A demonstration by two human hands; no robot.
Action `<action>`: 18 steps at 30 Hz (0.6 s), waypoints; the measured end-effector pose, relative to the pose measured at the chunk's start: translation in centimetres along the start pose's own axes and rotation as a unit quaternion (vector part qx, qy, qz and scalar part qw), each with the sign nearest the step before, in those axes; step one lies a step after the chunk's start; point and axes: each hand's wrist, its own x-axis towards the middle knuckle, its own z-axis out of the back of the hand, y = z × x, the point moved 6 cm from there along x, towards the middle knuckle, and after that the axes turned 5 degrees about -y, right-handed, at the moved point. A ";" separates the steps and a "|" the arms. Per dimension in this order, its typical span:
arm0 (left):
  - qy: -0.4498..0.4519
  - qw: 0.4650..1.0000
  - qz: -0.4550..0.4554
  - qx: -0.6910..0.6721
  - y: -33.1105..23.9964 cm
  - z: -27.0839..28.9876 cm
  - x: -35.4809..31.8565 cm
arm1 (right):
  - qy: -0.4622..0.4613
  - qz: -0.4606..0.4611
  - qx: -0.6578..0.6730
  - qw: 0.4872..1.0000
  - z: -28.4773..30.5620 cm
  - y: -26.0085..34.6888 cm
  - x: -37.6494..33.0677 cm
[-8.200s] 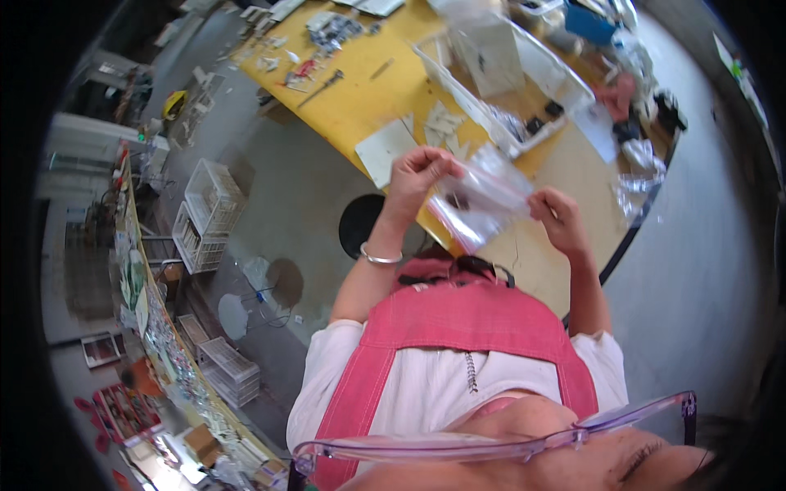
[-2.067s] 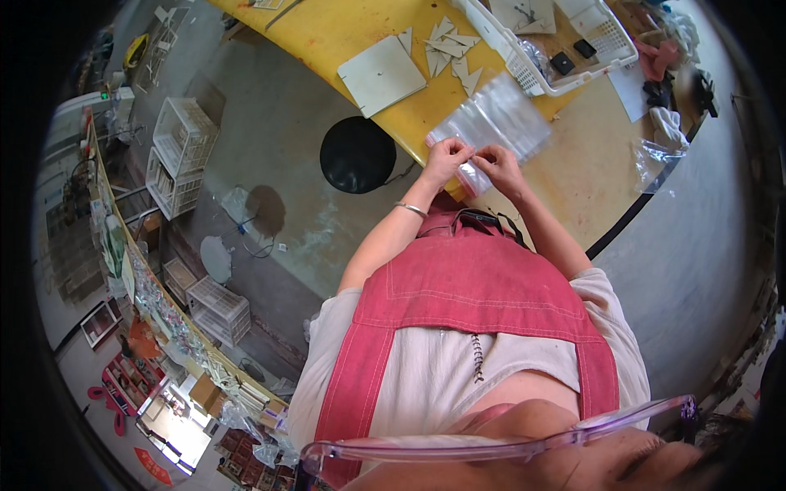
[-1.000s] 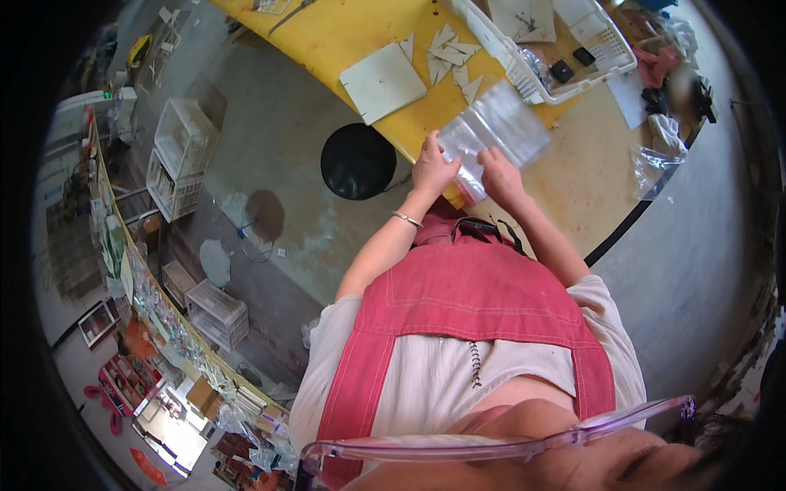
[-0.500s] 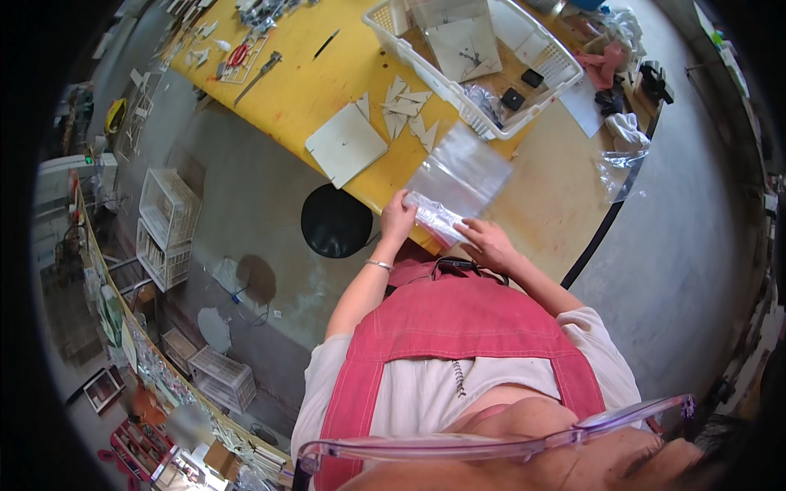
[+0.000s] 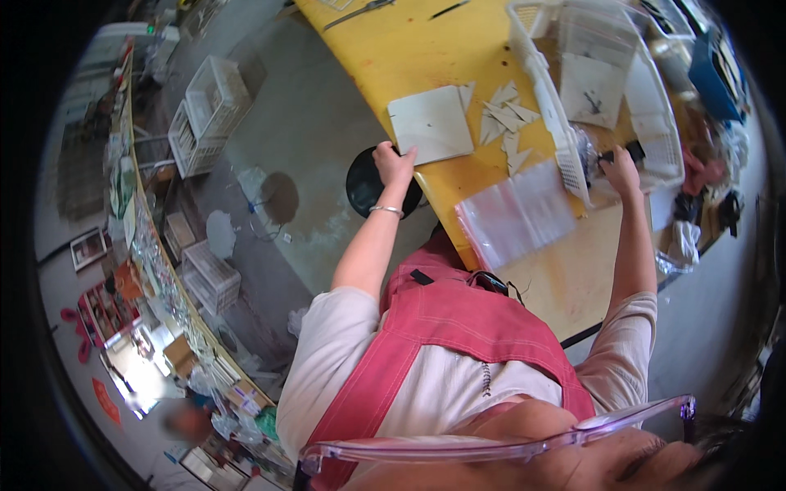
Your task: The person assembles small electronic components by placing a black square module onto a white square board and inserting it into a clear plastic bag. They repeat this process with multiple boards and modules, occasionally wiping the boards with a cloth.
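Note:
My left hand [image 5: 395, 168] is at the near table edge, thumb and fingers apart, with the thumb at the corner of a white square board [image 5: 431, 123]. My right hand [image 5: 621, 172] reaches into a white plastic basket [image 5: 547, 102], its fingers closed round a small black block [image 5: 607, 156]. Just beyond the fingertips lies another black block [image 5: 635, 150]. Between my hands, a clear plastic bag [image 5: 517, 214] with a pink edge lies flat on the table, touched by neither hand.
Several thin white triangular pieces [image 5: 506, 116] lie between the board and the basket. A black round stool [image 5: 365, 186] stands beside the yellow table [image 5: 360, 41]. White crates [image 5: 211, 94] stand on the floor at left. A blue bin [image 5: 711, 78] sits at far right.
Both hands have let go of the plastic bag, which now lies flat on the table. My left hand has moved to the white board, and my right hand into the basket. The view has shifted.

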 end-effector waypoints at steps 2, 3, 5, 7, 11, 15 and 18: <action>0.034 0.997 0.038 0.053 -1.1 -0.8 -0.4 | 0.076 -0.020 -0.032 0.996 -2.9 -1.6 0.9; 0.038 0.996 0.055 0.063 -1.1 -1.1 -0.6 | 0.098 -0.024 -0.038 0.994 -3.8 -1.7 1.7; 0.014 0.996 0.053 0.072 -2.0 -1.4 -1.1 | 0.139 -0.045 -0.051 0.988 -5.2 -2.1 2.3; 0.018 0.996 0.053 0.066 -2.2 -1.5 -1.4 | 0.150 -0.058 -0.073 0.984 -5.0 -0.7 2.6; -0.032 0.994 0.012 0.102 -3.4 -1.4 -1.7 | 0.093 -0.077 -0.098 0.988 -5.0 -0.4 2.9; -0.055 0.991 -0.010 0.123 -4.3 -0.9 -2.1 | 0.069 -0.079 -0.116 0.988 -5.0 -0.6 2.3; -0.040 0.995 0.018 0.095 -4.2 -1.0 -1.7 | 0.092 -0.110 -0.132 0.981 -5.8 -1.3 2.6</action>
